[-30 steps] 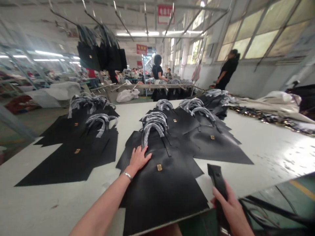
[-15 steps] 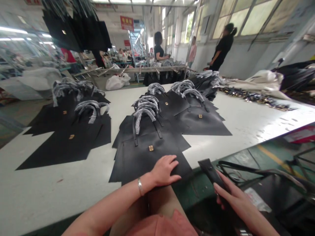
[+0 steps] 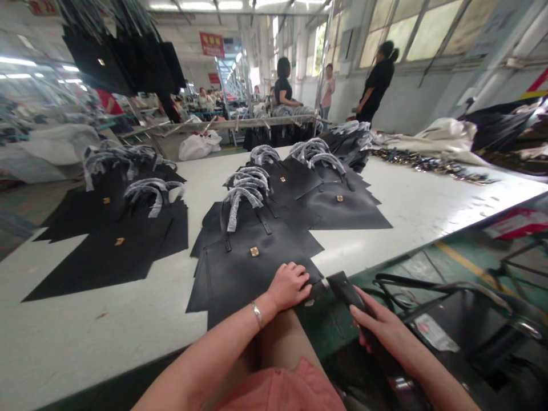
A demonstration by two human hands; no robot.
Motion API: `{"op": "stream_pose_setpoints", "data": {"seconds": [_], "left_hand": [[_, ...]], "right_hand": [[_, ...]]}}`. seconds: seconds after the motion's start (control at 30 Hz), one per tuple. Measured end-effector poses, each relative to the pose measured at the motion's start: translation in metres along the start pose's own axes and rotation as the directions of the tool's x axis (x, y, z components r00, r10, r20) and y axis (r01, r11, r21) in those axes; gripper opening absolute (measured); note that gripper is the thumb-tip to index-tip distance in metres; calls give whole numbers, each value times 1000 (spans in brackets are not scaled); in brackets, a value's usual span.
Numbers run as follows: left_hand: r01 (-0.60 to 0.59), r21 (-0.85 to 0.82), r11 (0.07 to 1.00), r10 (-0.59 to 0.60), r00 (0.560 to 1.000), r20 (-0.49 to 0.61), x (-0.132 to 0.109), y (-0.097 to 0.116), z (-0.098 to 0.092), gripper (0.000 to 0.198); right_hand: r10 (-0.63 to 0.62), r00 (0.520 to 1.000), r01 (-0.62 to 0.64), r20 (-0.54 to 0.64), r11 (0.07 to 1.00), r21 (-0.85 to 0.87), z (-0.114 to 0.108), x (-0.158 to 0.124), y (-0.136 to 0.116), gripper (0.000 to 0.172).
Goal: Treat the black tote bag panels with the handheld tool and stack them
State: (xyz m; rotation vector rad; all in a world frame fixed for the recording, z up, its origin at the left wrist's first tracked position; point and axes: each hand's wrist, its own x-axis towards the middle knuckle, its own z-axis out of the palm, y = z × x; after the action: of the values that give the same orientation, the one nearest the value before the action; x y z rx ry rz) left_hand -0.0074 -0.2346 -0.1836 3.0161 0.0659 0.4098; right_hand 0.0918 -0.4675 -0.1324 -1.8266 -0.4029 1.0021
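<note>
My left hand (image 3: pixel 287 287), with a silver bangle at the wrist, lies at the near right edge of a black bag panel (image 3: pixel 240 271). Its fingers are curled together over that edge; what lies beneath them is hidden. The panel tops a fanned stack and bears a small gold clasp (image 3: pixel 254 252) and wrapped handles (image 3: pixel 244 197). Off the table's front edge, my right hand (image 3: pixel 379 322) is closed around a long black strap (image 3: pixel 346 292), its squared end pointing up toward the panel. The strap's lower part runs down into shadow.
More black bag panels lie in stacks at left (image 3: pixel 100 257) and right (image 3: pixel 342 211) on the white table (image 3: pixel 363 248). Metal hardware (image 3: pixel 428 162) is heaped at the back right. A black metal frame (image 3: pixel 449 285) stands beside my right arm. Co-workers stand beyond the table.
My left hand's spread fingers have curled in at the panel's edge. My right hand has brought the strap left, closer to the panel. The whole view has shifted slightly.
</note>
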Motion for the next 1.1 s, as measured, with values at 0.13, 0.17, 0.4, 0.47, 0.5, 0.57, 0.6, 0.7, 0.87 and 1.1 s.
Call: {"op": "stream_pose_setpoints", "data": {"seconds": [0.13,0.17,0.4,0.47,0.5,0.57,0.6,0.7,0.87,1.1], "left_hand": [[11,15,1000,-11,1000,6,5,-8,-2,26],[3,14,1000,-4,1000,9,5,-10,-2,26],[-20,-14,1000,20,1000,7,4,-12,5,24],[-30,-30,999,30,1000,4,3,-13,5,24],[-30,-36,999,30,1000,0,3,-14,5,23],[-17,-43,999,17,1000,-11,3,-14,3,24],[-4,-44,999,3,1000,-14,3,-14,2,23],[48,-32,998,-49,999,-14,5,-11,2,19],[-201,17,979,201,979,-42,18,-6,10,19],[-597,48,801,588,799,126,50,-8,13,19]], "right_hand": [[64,997,-65,50,998,26,-1,7,-16,68],[77,995,-78,64,997,22,-2,9,-20,66],[183,970,-183,160,983,-14,4,33,-51,54],[211,966,-207,149,978,-37,10,44,-62,47],[204,971,-200,123,979,-49,12,50,-68,43],[153,987,-150,47,987,-63,16,59,-77,35],[118,993,-117,7,991,-61,16,61,-81,33],[31,996,-35,-78,999,-40,8,55,-83,39],[66,990,-62,-125,997,36,-13,19,-65,64],[133,971,-104,-199,983,152,-17,-14,-26,80]]}}
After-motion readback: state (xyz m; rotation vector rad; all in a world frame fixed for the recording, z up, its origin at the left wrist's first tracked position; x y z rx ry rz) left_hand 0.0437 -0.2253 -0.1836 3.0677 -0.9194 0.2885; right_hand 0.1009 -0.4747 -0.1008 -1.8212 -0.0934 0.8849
